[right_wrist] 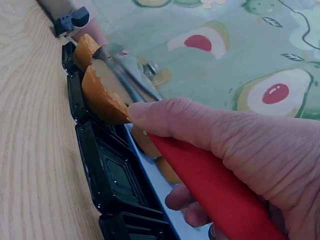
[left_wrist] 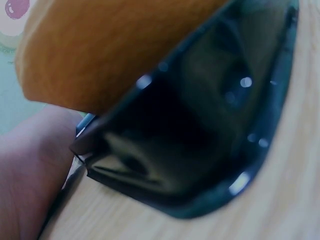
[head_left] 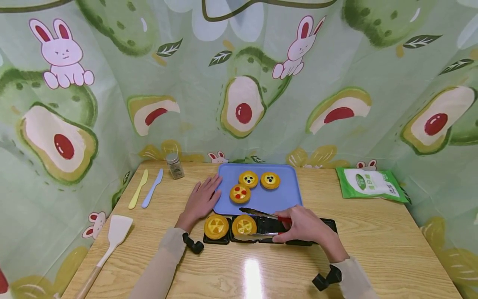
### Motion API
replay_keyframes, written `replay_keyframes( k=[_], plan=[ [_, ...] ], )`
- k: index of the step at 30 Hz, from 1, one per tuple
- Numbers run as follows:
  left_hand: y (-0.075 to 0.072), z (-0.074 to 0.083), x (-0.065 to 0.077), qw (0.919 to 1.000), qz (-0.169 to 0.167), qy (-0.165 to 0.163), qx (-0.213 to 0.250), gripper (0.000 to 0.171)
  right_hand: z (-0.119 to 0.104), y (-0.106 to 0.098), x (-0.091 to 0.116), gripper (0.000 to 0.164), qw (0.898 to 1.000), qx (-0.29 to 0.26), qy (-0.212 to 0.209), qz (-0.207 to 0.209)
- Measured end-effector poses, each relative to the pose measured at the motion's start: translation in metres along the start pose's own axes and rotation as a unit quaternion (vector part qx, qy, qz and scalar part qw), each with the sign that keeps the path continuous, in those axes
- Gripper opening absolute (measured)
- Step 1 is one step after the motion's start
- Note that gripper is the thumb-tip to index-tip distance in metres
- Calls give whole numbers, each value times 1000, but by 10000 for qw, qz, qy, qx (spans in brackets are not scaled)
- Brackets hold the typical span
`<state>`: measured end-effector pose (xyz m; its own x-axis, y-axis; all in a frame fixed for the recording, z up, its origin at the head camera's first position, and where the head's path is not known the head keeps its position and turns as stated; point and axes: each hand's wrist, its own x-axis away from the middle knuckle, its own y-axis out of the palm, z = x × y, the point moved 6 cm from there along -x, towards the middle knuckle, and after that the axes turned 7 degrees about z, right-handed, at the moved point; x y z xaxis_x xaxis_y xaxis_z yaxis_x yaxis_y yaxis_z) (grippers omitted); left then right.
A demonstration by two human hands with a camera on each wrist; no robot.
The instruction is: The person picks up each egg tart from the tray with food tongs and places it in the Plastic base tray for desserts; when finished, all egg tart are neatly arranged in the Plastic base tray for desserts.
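My right hand (head_left: 304, 226) grips red-handled tongs (head_left: 257, 213), their arms spread on either side of an egg tart (head_left: 244, 224) in a black compartment tray (head_left: 269, 225). Whether the tips touch the tart is unclear. A second tart (head_left: 216, 226) occupies the leftmost compartment. With fingers extended, my left hand (head_left: 201, 199) rests at the left edge of a blue tray (head_left: 269, 203). That tray holds a red-topped tart (head_left: 240, 194) and two dark-dotted tarts, one left (head_left: 248, 179) and one right (head_left: 270, 180). In the right wrist view, thumb and fingers wrap the red handle (right_wrist: 205, 185).
To the left lie a yellow knife (head_left: 138, 189), a blue knife (head_left: 152, 189) and a white spatula (head_left: 118, 232). A small shaker jar (head_left: 174, 166) stands behind them. A green and white packet (head_left: 371, 184) lies at the back right, before the patterned curtain (head_left: 194, 83).
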<state>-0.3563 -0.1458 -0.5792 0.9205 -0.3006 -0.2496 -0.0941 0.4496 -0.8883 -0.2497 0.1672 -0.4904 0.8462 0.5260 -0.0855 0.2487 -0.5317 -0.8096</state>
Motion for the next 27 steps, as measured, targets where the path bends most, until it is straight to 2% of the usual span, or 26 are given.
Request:
replay_keyframes(
  k=[7, 12, 20, 27],
  plan=[
    [0, 0, 0, 10000, 66, 41, 36, 60, 5, -10, 0, 70, 9989, 8, 343, 313],
    [-2, 1, 1, 10000, 40, 32, 34, 60, 8, -17, 0, 85, 9958, 264, 588, 655],
    [-4, 3, 1, 10000, 19, 18, 39, 60, 6, -24, -3, 75, 9863, 832, 422, 1359],
    [-2, 2, 1, 9999, 93, 65, 45, 60, 7, -25, -3, 74, 9825, 1027, 377, 1505]
  ],
)
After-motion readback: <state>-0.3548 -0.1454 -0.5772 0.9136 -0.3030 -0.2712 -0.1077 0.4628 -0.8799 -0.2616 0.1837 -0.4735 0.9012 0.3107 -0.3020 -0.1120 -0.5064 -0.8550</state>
